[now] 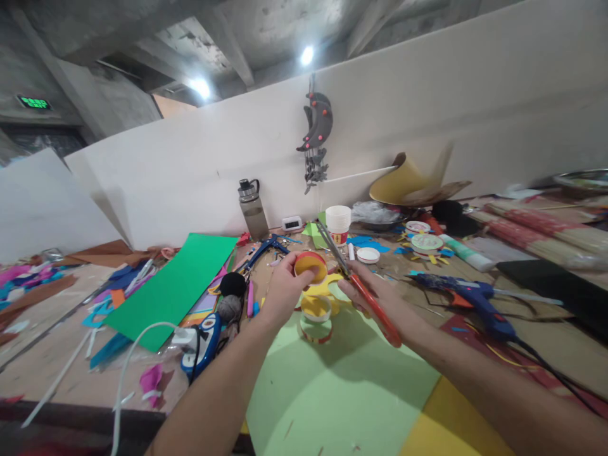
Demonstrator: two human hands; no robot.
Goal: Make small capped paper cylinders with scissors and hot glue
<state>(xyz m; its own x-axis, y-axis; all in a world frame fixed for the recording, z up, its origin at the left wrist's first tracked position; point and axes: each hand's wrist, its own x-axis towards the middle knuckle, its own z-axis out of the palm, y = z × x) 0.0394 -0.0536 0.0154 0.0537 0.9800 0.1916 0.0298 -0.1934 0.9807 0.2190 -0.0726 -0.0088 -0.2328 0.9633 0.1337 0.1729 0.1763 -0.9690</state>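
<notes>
My left hand (pixel 281 286) grips a small round cup piece (pixel 311 267) with a red rim and a yellow inside, the thumb pressed into it. In my right hand (pixel 375 292) is a pair of scissors (pixel 368 297) with red handles, the blades slanting up and away to the left. Just below the hands, another round piece (pixel 315 308) with a yellow inside stands by a ring with a pale green inside (pixel 316 330). Yellow cut paper (pixel 335 286) lies behind them. Under all this spreads a light green sheet (pixel 342 386).
A green sheet (pixel 175 285) and a blue power strip (pixel 205 342) with a white cable lie left. A glue gun (pixel 468 297) rests right. Behind stand a water bottle (pixel 253 209) and white cups (pixel 338 220). A moon ornament (pixel 319 120) hangs on the partition.
</notes>
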